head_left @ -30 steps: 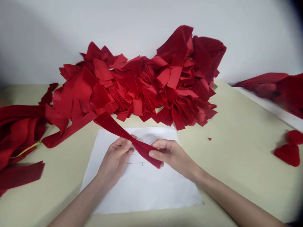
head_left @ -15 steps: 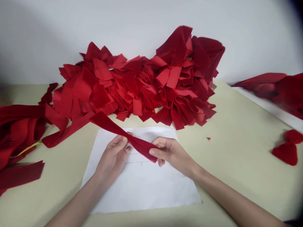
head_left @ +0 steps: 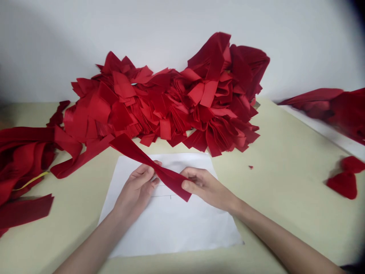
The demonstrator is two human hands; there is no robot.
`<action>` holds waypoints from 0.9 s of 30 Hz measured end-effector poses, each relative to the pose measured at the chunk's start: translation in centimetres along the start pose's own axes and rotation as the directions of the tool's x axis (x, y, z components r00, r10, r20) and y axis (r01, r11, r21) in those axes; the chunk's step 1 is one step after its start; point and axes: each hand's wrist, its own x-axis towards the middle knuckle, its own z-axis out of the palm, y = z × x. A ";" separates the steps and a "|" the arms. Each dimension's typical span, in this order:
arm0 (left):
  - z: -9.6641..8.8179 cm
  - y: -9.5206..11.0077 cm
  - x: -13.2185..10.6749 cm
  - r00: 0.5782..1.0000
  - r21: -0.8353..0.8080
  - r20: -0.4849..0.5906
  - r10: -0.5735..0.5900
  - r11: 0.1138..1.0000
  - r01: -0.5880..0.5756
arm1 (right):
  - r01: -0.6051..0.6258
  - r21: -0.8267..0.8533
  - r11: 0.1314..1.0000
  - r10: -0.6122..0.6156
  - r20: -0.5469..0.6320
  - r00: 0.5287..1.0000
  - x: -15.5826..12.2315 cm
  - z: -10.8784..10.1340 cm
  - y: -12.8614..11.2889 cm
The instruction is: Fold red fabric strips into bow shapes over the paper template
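Observation:
A red velvet ribbon strip slants above a white paper sheet marked with thin ruled lines. My left hand pinches the strip near its middle, where it is gathered narrow. Its far end flares out toward the upper left. My right hand has thumb and fingers closed on the right edge of the strip, close to its near end. That end hangs over the lines on the paper. Some of my right fingers are hidden behind the thumb and the ribbon.
Behind the paper lies a large heap of cut red ribbon strips against the wall. More red ribbon and a yellow strip lie at left. A red bow and a white tray edge with red fabric are at right.
The ribbon's near end has spread and dropped slightly. My right hand has shifted from its tip up along the right edge. My left hand keeps its pinch in the same place.

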 end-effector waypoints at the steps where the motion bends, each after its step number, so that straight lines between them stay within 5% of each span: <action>1: 0.0 0.0 -0.1 1.000 0.002 0.016 -0.010 1.000 0.010 | 0.014 0.011 1.000 -0.014 0.010 1.000 0.0 0.0 0.1; 9: -0.4 0.0 -0.5 0.975 0.033 0.210 -0.078 0.997 0.073 | -0.026 0.099 0.995 0.032 -0.063 0.997 0.4 -0.2 0.0; 21: -0.7 0.0 -0.3 0.884 0.123 0.391 -0.258 0.966 0.228 | -0.089 0.049 0.995 0.092 -0.056 0.994 0.4 -0.1 0.3; 27: -0.7 -0.3 -0.4 0.866 0.131 0.430 -0.255 0.967 0.220 | -0.086 0.030 0.996 0.087 -0.045 0.995 0.3 -0.1 0.3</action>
